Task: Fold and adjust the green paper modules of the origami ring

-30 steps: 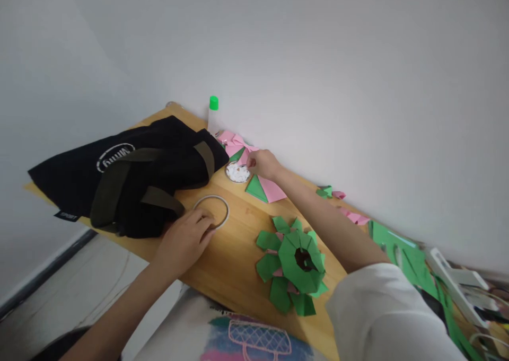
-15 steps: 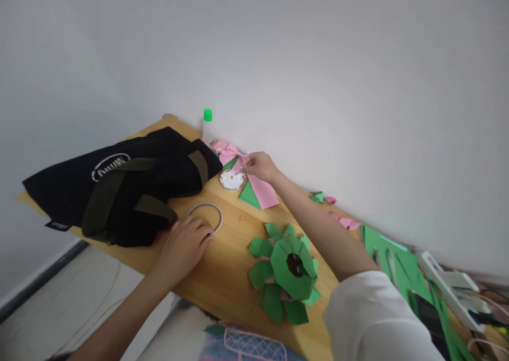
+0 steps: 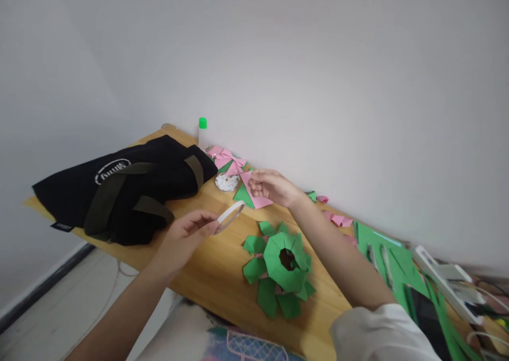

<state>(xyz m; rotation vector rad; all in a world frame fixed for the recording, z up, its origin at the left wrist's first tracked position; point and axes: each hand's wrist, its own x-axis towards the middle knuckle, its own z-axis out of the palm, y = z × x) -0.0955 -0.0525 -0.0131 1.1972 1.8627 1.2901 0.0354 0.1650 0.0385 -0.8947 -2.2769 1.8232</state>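
My left hand point(image 3: 189, 236) grips a narrow white roll of tape point(image 3: 230, 216) by its near edge, tilted up above the wooden table. My right hand point(image 3: 275, 187) is raised over pink and green paper sheets point(image 3: 258, 198), its fingers curled together; whatever they might hold is too small to make out. Left of it sits a small round dish with white scraps point(image 3: 226, 183). Pink folded paper pieces point(image 3: 229, 158) lie behind the dish. In front of my right forearm stands a green folded paper flower shape point(image 3: 274, 260) with a round hole in its top.
A black bag point(image 3: 159, 191) with olive straps covers the table's left side. A green-capped glue bottle point(image 3: 202, 133) stands by the wall. On the right lie green paper point(image 3: 382, 249), a dark phone-like slab point(image 3: 427, 318) and a white power strip point(image 3: 445, 287) with cables.
My left hand has lifted the roll of tape off the table and tilted it. My right hand has drawn back from the dish, slightly right and nearer, its fingers curling more.
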